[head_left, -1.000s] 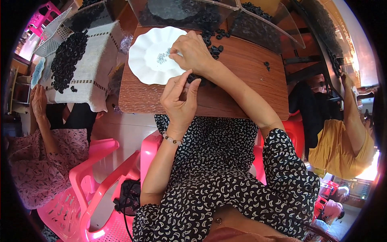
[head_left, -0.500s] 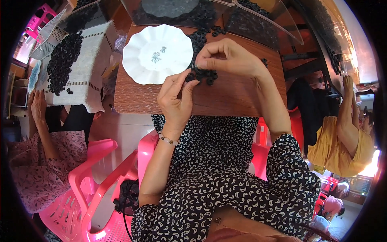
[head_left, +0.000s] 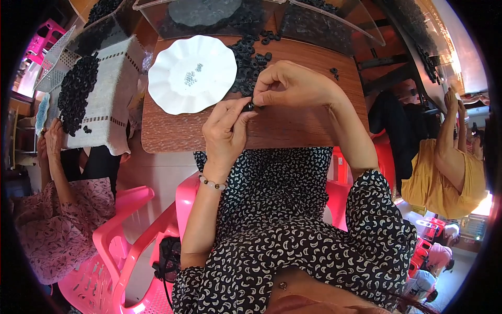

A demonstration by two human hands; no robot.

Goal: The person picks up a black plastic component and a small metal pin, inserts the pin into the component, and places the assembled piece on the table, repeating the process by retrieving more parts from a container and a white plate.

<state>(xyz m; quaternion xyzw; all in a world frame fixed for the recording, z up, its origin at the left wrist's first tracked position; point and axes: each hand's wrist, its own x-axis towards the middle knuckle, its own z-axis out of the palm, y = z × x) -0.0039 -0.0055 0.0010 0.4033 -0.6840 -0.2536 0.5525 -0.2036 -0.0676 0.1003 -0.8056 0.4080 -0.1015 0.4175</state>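
Between thumb and fingers, my left hand (head_left: pixel 226 128) grips a small round black part (head_left: pixel 249 107), above the near part of the wooden table. My right hand (head_left: pixel 295 86) is pinched closed, its fingertips right against that part. Whatever the right fingertips hold is too small or hidden to make out. Just beyond the hands lies a pile of small black rings (head_left: pixel 246 70). To its left, a white scalloped plate (head_left: pixel 167 78) carries a little group of tiny clear bits (head_left: pixel 191 77) at its middle.
Clear plastic bins (head_left: pixel 324 31) with black parts line the table's (head_left: pixel 178 136) far edge. A few black pieces (head_left: pixel 334 72) lie at the right. On the left, a co-worker's hands (head_left: pixel 53 138) are beside a cloth-covered table (head_left: pixel 107 99) with another black heap. Another person in yellow (head_left: pixel 439 178) sits right.
My right hand has come down to the black part in my left hand; its fingertips were above it before. The whole view has shifted slightly.
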